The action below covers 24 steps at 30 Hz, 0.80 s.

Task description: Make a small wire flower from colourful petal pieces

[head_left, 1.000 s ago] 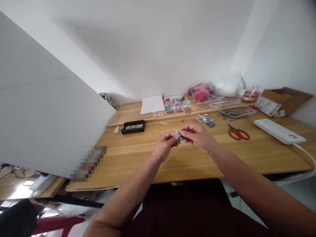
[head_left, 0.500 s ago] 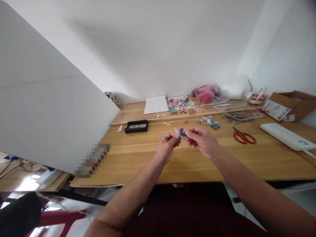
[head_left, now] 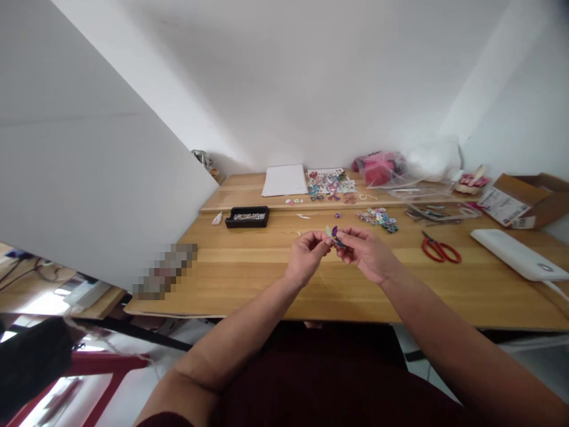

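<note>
Between my two hands, above the wooden table, is a small flower-like piece [head_left: 335, 232] with purple, pale green and blue petals. My left hand [head_left: 307, 255] pinches it from the left with thumb and forefinger. My right hand [head_left: 363, 252] closes on its right side, thumb over the petals. The fingertips of both hands almost meet and cover part of it. Beyond my hands, a tiny purple bead-like item [head_left: 338, 215] lies on the table, with a group of small coloured spools [head_left: 379, 218] to its right.
Red-handled scissors [head_left: 441, 248] and a white oblong device [head_left: 518, 252] lie right. A black tray [head_left: 247, 217] with small shiny pieces stands left, beside a small white bottle [head_left: 217, 219]. On the raised back ledge are white paper [head_left: 284, 180] and several colourful embroidered pieces [head_left: 331, 185]. A cardboard box [head_left: 527, 198] stands far right.
The petalled piece has turned in my fingers, and my right thumb covers more of it. My hands have drawn closer together. The view has shifted slightly.
</note>
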Tool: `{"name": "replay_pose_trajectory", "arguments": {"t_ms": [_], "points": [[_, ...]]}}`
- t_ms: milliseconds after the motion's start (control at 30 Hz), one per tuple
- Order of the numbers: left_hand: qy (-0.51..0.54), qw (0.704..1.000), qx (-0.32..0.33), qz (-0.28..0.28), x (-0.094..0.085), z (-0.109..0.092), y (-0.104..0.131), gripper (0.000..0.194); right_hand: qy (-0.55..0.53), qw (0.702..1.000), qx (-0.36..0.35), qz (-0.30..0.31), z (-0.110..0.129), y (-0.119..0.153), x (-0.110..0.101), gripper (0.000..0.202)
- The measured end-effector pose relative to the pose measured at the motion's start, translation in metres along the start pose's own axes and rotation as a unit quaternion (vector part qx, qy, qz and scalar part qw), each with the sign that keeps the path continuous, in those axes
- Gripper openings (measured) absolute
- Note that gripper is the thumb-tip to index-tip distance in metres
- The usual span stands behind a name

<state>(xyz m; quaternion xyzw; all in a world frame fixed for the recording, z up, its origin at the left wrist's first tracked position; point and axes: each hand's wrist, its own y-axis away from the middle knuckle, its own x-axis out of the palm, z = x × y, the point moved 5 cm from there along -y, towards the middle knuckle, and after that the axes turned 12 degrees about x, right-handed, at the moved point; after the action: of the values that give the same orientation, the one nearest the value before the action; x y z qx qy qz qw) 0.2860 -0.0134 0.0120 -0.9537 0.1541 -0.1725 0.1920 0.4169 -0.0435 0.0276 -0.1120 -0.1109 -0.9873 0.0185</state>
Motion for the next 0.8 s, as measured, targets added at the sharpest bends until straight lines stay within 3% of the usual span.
{"name": "replay_pose_trajectory", "arguments": {"t_ms": [333,700,800], "points": [[0.093,0.992,-0.087,0.003,0.006,-0.005,0.003,0.041,-0.122,0.987,0.101,0.014,-0.007,-0.008,-0.006,0.018],[0.091,0.993,-0.068,0.01,0.002,-0.014,0.006,0.031,-0.102,0.989,0.104,0.0,-0.007,-0.007,0.002,0.017],[0.073,0.995,-0.062,0.004,-0.001,-0.013,0.006,0.031,-0.054,0.997,0.062,-0.016,-0.004,-0.005,0.006,0.021]]}}
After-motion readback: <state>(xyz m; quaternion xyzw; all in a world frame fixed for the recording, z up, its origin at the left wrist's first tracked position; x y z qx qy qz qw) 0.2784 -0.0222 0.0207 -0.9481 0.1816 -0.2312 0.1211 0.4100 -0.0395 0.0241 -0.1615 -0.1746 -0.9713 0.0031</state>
